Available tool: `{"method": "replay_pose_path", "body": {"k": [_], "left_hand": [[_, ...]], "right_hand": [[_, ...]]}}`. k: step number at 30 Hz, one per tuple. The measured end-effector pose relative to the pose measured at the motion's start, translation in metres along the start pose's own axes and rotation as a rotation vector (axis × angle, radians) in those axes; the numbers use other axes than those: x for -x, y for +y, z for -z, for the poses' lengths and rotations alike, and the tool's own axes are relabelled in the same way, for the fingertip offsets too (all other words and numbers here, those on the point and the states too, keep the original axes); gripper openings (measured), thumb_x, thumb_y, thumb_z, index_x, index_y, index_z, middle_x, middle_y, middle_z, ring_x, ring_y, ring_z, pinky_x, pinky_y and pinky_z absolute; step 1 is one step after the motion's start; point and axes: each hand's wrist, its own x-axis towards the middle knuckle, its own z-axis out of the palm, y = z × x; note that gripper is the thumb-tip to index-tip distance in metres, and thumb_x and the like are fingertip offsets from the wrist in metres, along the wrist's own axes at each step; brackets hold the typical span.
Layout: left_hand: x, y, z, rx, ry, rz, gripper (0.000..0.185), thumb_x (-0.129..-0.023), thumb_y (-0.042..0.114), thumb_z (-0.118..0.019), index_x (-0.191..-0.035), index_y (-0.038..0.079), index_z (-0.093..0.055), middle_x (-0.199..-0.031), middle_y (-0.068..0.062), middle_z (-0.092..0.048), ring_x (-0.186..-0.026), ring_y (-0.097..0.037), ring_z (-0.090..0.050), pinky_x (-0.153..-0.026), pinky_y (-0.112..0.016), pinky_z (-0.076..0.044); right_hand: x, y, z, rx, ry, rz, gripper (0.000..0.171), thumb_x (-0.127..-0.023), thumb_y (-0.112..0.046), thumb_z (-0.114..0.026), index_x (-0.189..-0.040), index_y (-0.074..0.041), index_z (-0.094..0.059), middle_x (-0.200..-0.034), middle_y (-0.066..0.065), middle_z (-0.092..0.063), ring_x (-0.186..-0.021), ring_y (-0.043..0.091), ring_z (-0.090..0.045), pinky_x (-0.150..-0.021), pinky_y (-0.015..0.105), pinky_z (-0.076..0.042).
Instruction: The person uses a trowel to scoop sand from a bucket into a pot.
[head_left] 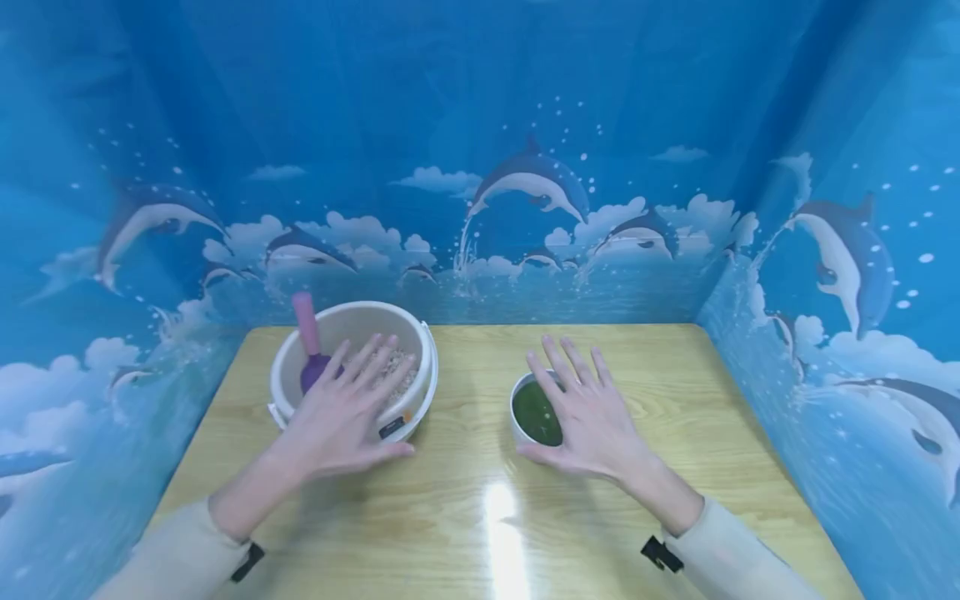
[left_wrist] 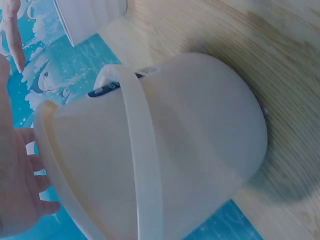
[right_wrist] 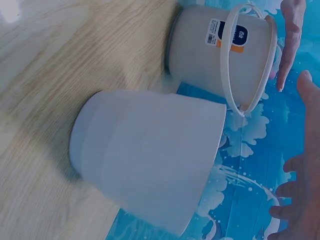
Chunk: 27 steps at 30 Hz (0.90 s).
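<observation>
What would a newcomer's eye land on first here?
Likely the blue dolphin backdrop behind and beside the wooden table. Then the spread left hand above a white bucket with a purple scoop in it, and the spread right hand partly over a smaller white pot, green inside.

I get white glare on the surface (head_left: 465,500) in the head view; wrist views look dimmer, perhaps slightly hazy, with soft shadow beside the bucket (left_wrist: 210,125).

White bucket (left_wrist: 210,120) with a dark-and-orange label (right_wrist: 232,35); purple scoop (head_left: 312,371) with a pink handle (head_left: 305,322). The white pot (right_wrist: 145,155) is green inside. Yellowish wood grain covers the table (head_left: 457,379); grey-and-white dolphins (head_left: 534,173) and white clouds (head_left: 441,180) pattern the blue backdrop (head_left: 405,75).
</observation>
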Motion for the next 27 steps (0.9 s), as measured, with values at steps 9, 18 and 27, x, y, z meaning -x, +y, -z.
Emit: {"method": "replay_pose_path", "body": {"k": [9,18,27], "left_hand": [[0.003,-0.023,0.004,0.010,0.022,-0.054,0.108,-0.086,0.090,-0.051,-0.164,0.016,-0.038,-0.170,-0.019,-0.034,-0.159,-0.043,-0.033,-0.129,-0.064,-0.023],[0.005,-0.045,0.004,0.000,0.060,-0.107,0.102,-0.089,0.087,-0.048,-0.158,0.013,-0.047,-0.165,-0.022,-0.044,-0.154,-0.046,-0.039,-0.126,-0.065,-0.026],[0.001,-0.069,0.009,-0.037,0.062,-0.183,0.101,-0.091,0.090,-0.040,-0.154,0.011,-0.053,-0.161,-0.023,-0.048,-0.150,-0.045,-0.045,-0.124,-0.065,-0.028]], "right_hand": [[-0.016,-0.015,-0.002,-0.012,-0.012,0.039,0.120,-0.083,-0.101,-0.014,-0.170,-0.018,-0.019,-0.179,0.012,-0.011,-0.165,0.038,-0.016,-0.127,0.069,-0.022],[-0.028,-0.029,-0.008,-0.021,-0.016,0.070,0.121,-0.082,-0.099,-0.001,-0.170,-0.019,-0.018,-0.179,0.012,-0.010,-0.166,0.037,-0.015,-0.129,0.067,-0.020],[-0.045,-0.045,-0.013,-0.062,-0.005,0.099,0.117,-0.084,-0.099,-0.009,-0.171,-0.020,-0.011,-0.179,0.010,-0.006,-0.165,0.038,-0.017,-0.129,0.066,-0.018]]}}
